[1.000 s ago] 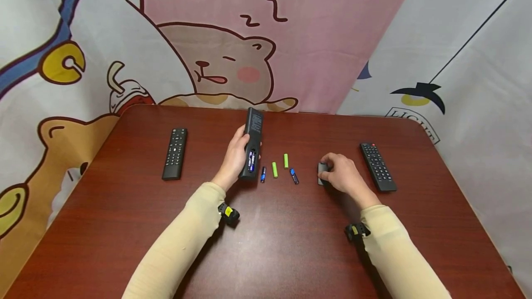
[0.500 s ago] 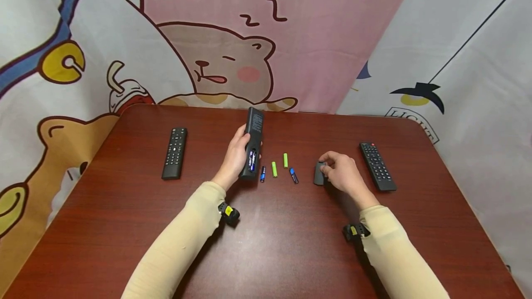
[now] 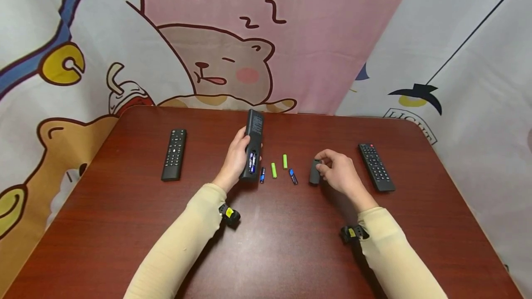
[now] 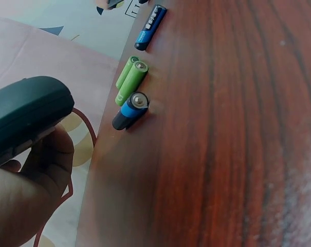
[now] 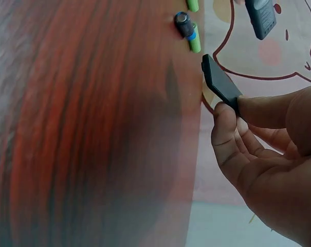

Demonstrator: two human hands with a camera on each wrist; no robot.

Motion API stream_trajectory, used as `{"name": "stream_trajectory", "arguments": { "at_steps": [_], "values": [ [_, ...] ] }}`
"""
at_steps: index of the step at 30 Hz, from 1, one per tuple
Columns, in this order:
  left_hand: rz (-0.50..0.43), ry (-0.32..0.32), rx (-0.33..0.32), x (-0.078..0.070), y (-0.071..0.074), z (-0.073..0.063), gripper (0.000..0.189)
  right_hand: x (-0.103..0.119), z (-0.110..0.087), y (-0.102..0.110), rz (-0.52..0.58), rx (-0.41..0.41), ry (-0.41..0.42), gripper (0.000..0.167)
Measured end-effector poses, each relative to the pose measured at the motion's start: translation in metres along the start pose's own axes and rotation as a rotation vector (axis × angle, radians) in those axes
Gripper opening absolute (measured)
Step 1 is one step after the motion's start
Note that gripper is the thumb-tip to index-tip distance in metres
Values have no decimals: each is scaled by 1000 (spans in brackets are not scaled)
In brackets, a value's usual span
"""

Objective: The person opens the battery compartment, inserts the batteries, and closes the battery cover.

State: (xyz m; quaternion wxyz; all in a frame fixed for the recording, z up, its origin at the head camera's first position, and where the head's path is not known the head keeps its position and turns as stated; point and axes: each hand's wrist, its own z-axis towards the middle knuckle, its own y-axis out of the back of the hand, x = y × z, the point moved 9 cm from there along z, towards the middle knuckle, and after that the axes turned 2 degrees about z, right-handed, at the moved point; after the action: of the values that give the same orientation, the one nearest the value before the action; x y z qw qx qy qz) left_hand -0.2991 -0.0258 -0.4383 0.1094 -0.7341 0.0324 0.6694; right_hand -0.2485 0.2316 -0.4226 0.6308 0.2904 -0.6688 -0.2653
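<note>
My left hand (image 3: 235, 156) grips a black remote control (image 3: 255, 128), its back facing up. Two batteries (image 3: 252, 162) sit in the remote's uncovered compartment. Between thumb and fingers, my right hand (image 3: 340, 171) pinches a small dark battery cover (image 3: 314, 172), held above the table; the right wrist view shows the cover (image 5: 221, 82) tilted and seen partly edge-on. Loose batteries lie between the hands: a blue and black one (image 3: 262, 175) beside the remote, two green ones (image 3: 274, 170) and another blue and black one (image 3: 293, 176).
A black remote (image 3: 174, 154) lies buttons up on the left of the brown table (image 3: 266, 243). Another black remote (image 3: 376, 167), with a red button, lies at the right beyond my right hand. A patterned cloth (image 3: 332, 36) hangs behind the table's far edge.
My right hand has shifted slightly left with the battery cover, which has turned from lying flatter in view to a narrower, steeper angle. The left hand and its remote have barely moved.
</note>
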Motion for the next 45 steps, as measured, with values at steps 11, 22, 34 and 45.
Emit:
{"name": "stream_trajectory", "arguments": {
  "at_steps": [11, 22, 34, 45],
  "values": [
    [-35, 2, -3, 3, 0, 1, 49, 12, -1, -6, 77, -16, 56, 17],
    [-51, -8, 3, 3, -2, 3, 50, 20, -1, -11, 121, -23, 75, 17],
    [-54, -16, 10, 2, -3, 2, 49, 29, 0, -14, 146, -43, 109, 15],
    [-40, -13, 10, 0, -6, 0, 49, 37, -1, -17, 194, -54, 144, 17]
  ]
}}
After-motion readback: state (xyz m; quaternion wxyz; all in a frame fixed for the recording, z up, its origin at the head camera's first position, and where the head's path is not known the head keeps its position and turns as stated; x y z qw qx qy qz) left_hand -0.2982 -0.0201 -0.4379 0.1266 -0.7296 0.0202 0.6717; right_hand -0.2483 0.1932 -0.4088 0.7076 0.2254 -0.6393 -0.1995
